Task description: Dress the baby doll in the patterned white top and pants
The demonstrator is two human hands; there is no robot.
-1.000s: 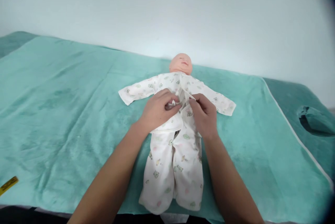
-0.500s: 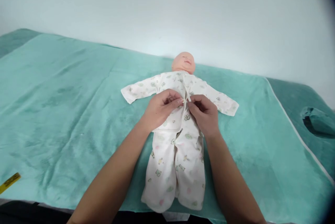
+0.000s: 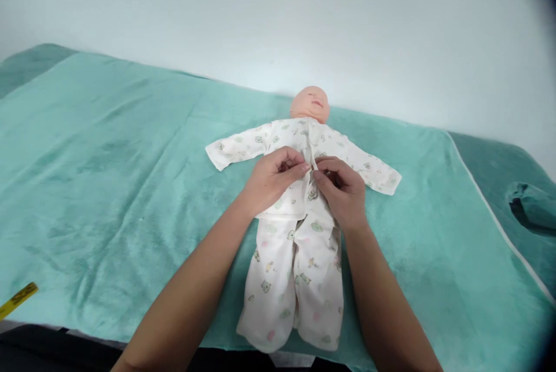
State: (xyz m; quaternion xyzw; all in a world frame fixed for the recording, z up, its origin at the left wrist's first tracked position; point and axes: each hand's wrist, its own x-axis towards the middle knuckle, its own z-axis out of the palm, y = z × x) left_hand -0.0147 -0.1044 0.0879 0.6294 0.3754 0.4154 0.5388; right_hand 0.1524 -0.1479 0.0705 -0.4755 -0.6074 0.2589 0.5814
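A baby doll lies on its back on a teal blanket, dressed in a white printed shirt and matching trousers. My left hand and my right hand meet over the doll's chest. Both pinch the front edges of the shirt, fingertips almost touching at the opening. The shirt's fastening is hidden under my fingers.
A white wall rises behind the bed. The blanket's white-trimmed edge runs down the right side, with a darker teal sheet and a hole beyond it. A yellow object pokes in at the lower left edge.
My hands have drawn the two shirt flaps together over the chest. A white tie that stretched up from my right hand a second ago is no longer visible.
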